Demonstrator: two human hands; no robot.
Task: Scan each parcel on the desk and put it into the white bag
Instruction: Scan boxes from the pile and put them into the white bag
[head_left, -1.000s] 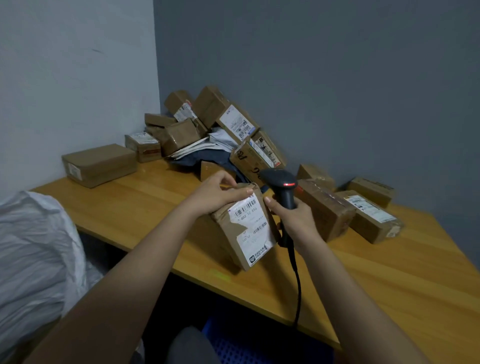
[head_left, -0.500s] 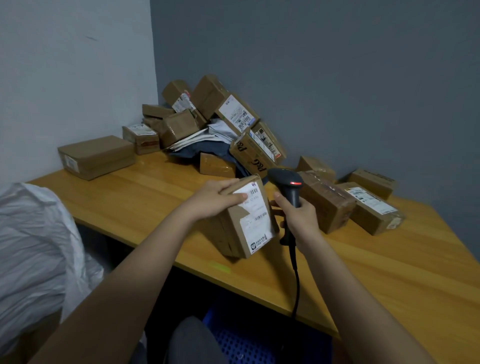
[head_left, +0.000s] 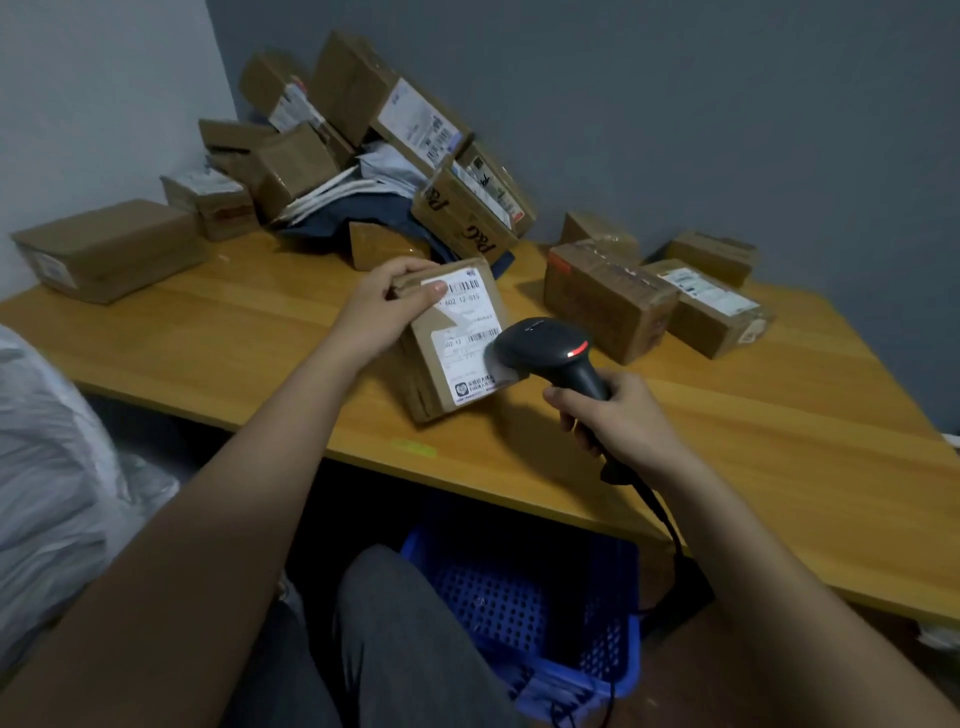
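My left hand (head_left: 382, 306) grips the top edge of the parcel (head_left: 451, 338) — thumb (head_left: 434, 291) flat on the white label (head_left: 466, 332), the other fingers curled over the far side where I can't see them. The parcel stands tilted on the desk (head_left: 249, 332), lower corner touching the wood just below my palm, label facing me. My right hand (head_left: 618, 415) is wrapped round the scanner (head_left: 550, 353) handle, fingers closed tight; the scanner's head sits just right of my left thumb, close over the label's lower barcode, a red light glowing on top.

I judge the scan is in hand and the drop not yet made. The bag (head_left: 57, 467) bulges well to the left of my left hand, below desk level.

The parcel looks to be a small taped cardboard box: stiff, probably light enough for one hand, corners a bit crushed. The glossy label and tape may be slick under the thumb, so I'd hold across the bare cardboard edges, fingers on opposite faces, rather than pinch the label.

More boxes (head_left: 608, 301) lie beyond the scanner, and a pile (head_left: 363, 156) sits past my left fingertips.
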